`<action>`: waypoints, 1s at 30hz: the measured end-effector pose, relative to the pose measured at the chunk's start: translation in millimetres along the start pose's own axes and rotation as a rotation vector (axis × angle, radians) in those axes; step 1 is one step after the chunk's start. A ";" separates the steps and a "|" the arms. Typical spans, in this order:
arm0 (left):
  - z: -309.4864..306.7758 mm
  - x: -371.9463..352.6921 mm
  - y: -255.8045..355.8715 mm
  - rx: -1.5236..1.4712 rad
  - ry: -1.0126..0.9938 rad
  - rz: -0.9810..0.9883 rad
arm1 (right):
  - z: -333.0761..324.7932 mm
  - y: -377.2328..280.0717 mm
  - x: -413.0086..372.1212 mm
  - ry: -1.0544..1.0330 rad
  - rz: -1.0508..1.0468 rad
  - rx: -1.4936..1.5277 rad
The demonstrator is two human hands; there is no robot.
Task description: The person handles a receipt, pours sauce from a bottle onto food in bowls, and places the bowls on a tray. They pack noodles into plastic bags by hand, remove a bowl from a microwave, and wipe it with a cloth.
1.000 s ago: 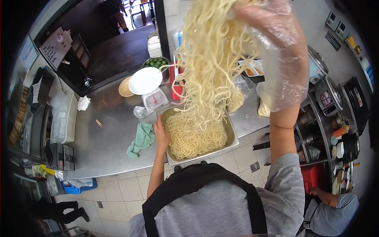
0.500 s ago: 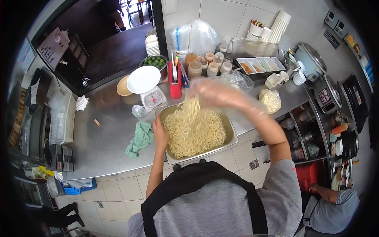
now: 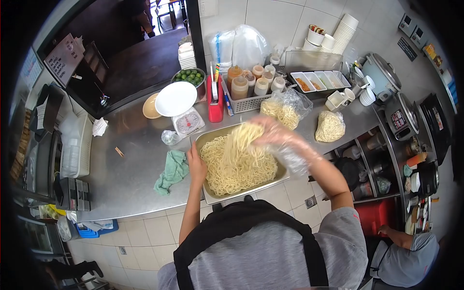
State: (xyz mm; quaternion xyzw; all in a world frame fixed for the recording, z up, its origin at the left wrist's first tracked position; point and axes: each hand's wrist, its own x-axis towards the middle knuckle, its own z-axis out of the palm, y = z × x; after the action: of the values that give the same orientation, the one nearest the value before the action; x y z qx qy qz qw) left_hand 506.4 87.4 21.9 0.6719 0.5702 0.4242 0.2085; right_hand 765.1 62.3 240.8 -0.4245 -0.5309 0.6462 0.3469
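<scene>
A metal tray [image 3: 209, 197] full of pale yellow noodles [image 3: 232, 169] sits at the counter's front edge. My left hand [image 3: 196, 165] grips the tray's left side, its fingers over the rim. Above the tray's back right part, my right hand [image 3: 268, 133], in a clear plastic glove, is closed around a clump of noodles that hangs down to the rest. Behind it lies an open plastic bag with noodles [image 3: 285, 112], and farther right a tied bag of noodles [image 3: 330, 126]. A green cloth [image 3: 171, 172] lies left of the tray.
A scale [image 3: 188, 123] bears a white plate [image 3: 176, 98]. Sauce bottles [image 3: 239, 88] stand in a basket behind the tray, beside a red holder [image 3: 215, 104]. A topping container [image 3: 319, 81] is at the back right. Another person [image 3: 406, 258] stands at the lower right.
My right hand has come down and slightly right with the noodles, uncovering the sauce basket and the open noodle bag behind. My left hand stays on the tray.
</scene>
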 end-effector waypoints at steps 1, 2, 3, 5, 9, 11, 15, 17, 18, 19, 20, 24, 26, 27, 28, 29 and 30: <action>0.2 -1.4 -0.7 -0.002 0.001 0.002 | 10.6 -30.0 -13.7 0.096 -0.104 0.142; 0.2 -2.2 -0.7 0.003 -0.002 0.000 | -0.5 -46.6 -10.1 0.024 -0.234 0.036; -0.1 -1.6 -0.3 0.009 -0.004 0.000 | -14.6 -65.1 -3.5 -0.049 -0.366 -0.072; -1.2 0.4 1.0 0.012 -0.007 0.000 | -9.4 -109.5 -13.9 0.045 -0.504 0.045; -2.3 -0.6 3.0 -0.005 -0.014 -0.003 | 5.4 -186.2 -33.7 0.412 -0.634 -0.084; -3.1 -0.1 3.2 -0.014 -0.017 -0.003 | 8.2 -210.4 -36.4 0.406 -0.757 -0.138; -2.9 -0.3 3.4 -0.020 -0.028 -0.019 | 13.3 -233.9 -40.3 0.391 -0.896 -0.213; -2.8 -1.4 3.8 -0.023 -0.030 -0.028 | 13.8 -243.2 -40.5 0.364 -0.926 -0.243; -3.0 -1.7 4.4 -0.027 -0.030 -0.030 | 15.5 -244.7 -40.9 0.359 -0.942 -0.256; -3.3 -0.8 4.8 -0.032 -0.028 -0.030 | 16.4 -246.3 -40.8 0.345 -0.950 -0.264; -0.2 -0.6 -1.2 -0.006 -0.026 0.005 | 18.5 -244.9 -40.0 0.332 -0.949 -0.268; 1.7 -2.0 -9.7 -0.028 -0.029 0.024 | 18.3 -237.4 -36.1 0.267 -0.929 -0.307; -2.3 -0.8 -0.2 -0.061 -0.036 -0.006 | 17.3 -219.9 -30.7 0.206 -0.867 -0.336; -4.1 -0.2 -2.8 -0.037 -0.056 0.014 | 16.3 -206.0 -25.8 0.167 -0.812 -0.357; -5.1 -0.1 -7.2 -0.014 -0.076 0.035 | 13.2 -185.2 -16.4 0.123 -0.731 -0.437; -6.8 1.2 -10.7 0.008 -0.097 0.055 | 9.6 -159.7 -5.7 0.084 -0.660 -0.623; -15.6 6.3 -11.8 0.047 -0.202 0.050 | 0.1 -130.3 10.6 0.043 -0.720 -1.099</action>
State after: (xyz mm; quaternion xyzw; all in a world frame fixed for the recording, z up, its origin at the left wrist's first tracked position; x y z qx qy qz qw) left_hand 486.8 93.3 23.7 0.7301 0.5389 0.3460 0.2385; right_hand 760.5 97.2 366.7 -0.3486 -0.8854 0.1161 0.2846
